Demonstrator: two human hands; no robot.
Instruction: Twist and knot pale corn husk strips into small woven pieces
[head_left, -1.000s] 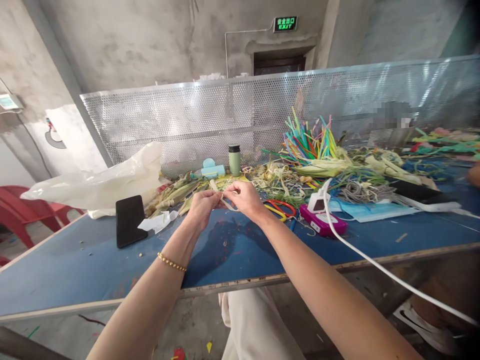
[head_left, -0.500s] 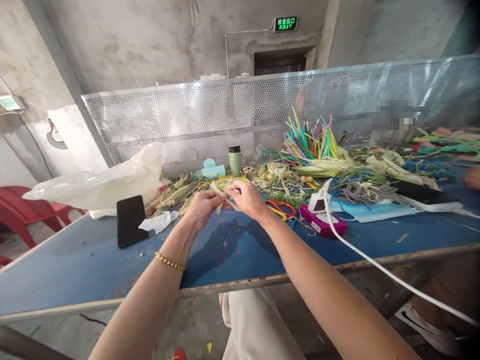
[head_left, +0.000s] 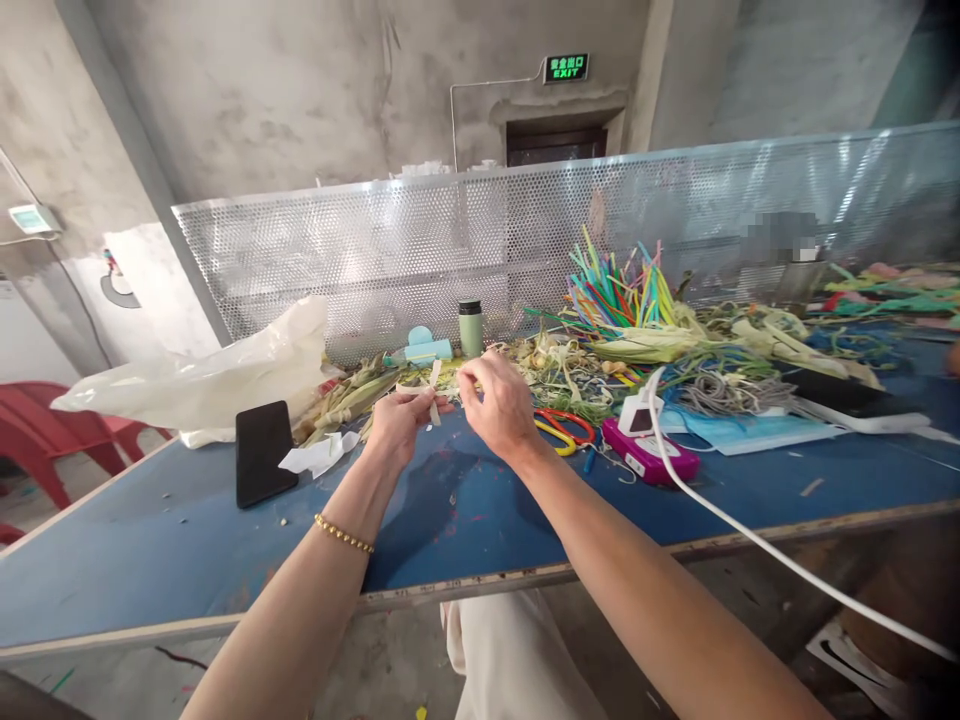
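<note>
My left hand (head_left: 399, 425) pinches pale corn husk strips (head_left: 435, 390) between thumb and fingers, above the blue table. The strips cross each other, with one end pointing up and another hanging below the fingertips. Just to the right is my right hand (head_left: 495, 405), a small gap away from the strips. Its fingers are bent and drawn together; whether anything thin is between them is hidden. Behind both hands lies a heap of dried corn husks (head_left: 559, 362). A green bottle (head_left: 471, 330) and a light-blue bottle (head_left: 427, 351) stand and lie behind that.
On the left are a black phone (head_left: 264, 455), a crumpled white paper (head_left: 321, 455) and a plastic bag (head_left: 202, 392). To the right are scissors (head_left: 574, 430), a magenta box (head_left: 649, 455) with a white cable, a blue mask (head_left: 750, 430) and colourful pipe cleaners (head_left: 619, 290).
My right hand has come away from the strips and shifted slightly right and nearer to me. My left hand keeps hold of them, and one strip now stands more upright.
</note>
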